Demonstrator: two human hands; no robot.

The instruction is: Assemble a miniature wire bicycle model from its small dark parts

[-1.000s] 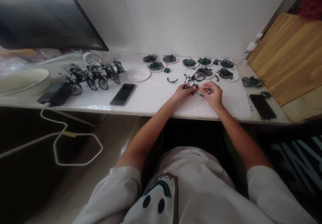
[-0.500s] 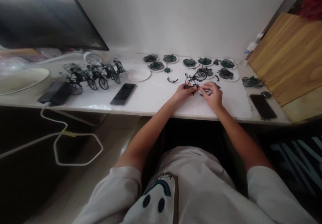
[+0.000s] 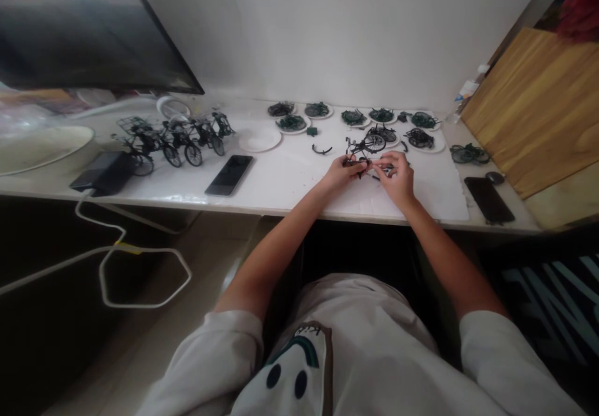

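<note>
Close to the table's front edge, my left hand is closed around a black model bicycle, partly assembled, with a wheel facing away from me. My right hand meets it from the right, thumb and fingertips pinched together at the bicycle's near side. What those fingertips hold, if anything, is too small to make out. Beyond the hands lies a curved black part, and a small green piece rests farther back. White plates, such as this one, carry dark bicycle parts.
Several finished model bicycles stand at the left behind a phone and a black box with a white cable. A bare white plate sits beside them. At the right are a second phone, a mouse and a wooden board.
Both hands stay in nearly the same place on the bicycle, with only slight finger movement at most. The view has shifted a little.
</note>
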